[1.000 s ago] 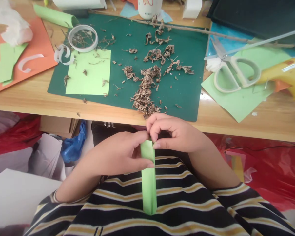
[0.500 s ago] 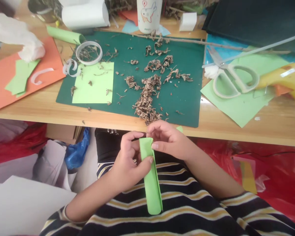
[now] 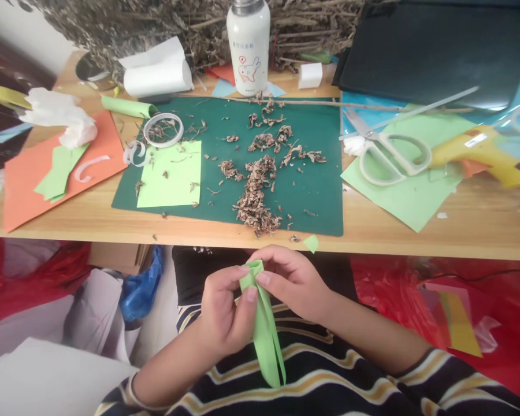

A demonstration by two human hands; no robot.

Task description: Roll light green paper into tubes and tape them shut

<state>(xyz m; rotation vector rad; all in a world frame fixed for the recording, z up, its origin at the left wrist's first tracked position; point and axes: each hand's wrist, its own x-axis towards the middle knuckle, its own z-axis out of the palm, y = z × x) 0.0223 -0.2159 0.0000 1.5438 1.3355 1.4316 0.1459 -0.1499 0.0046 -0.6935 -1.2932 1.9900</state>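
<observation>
A rolled tube of green paper (image 3: 266, 341) is held between both hands over my lap, its lower end pointing down towards me and its long edge standing slightly apart. My left hand (image 3: 227, 306) is closed around the tube's left side, thumb on the front. With thumb and bent fingers, my right hand (image 3: 292, 283) pinches the tube's upper end from the right. Just beyond, a heap of crumbled dry leaves (image 3: 255, 199) lies on the green cutting mat (image 3: 312, 190). A small green paper scrap (image 3: 311, 243) sits at the table edge.
On the right are scissors (image 3: 390, 153), a green sheet (image 3: 416, 202) and a yellow glue gun (image 3: 472, 147). A white bottle (image 3: 248, 52) stands at the back. To the left lie a tape roll (image 3: 163, 129), a light green square (image 3: 177, 179) and orange paper (image 3: 21, 196).
The view has tilted up, showing more of the table's back. Both hands have shifted along the tube's upper end, which now looks narrower and more pinched, while its long edge has opened further below.
</observation>
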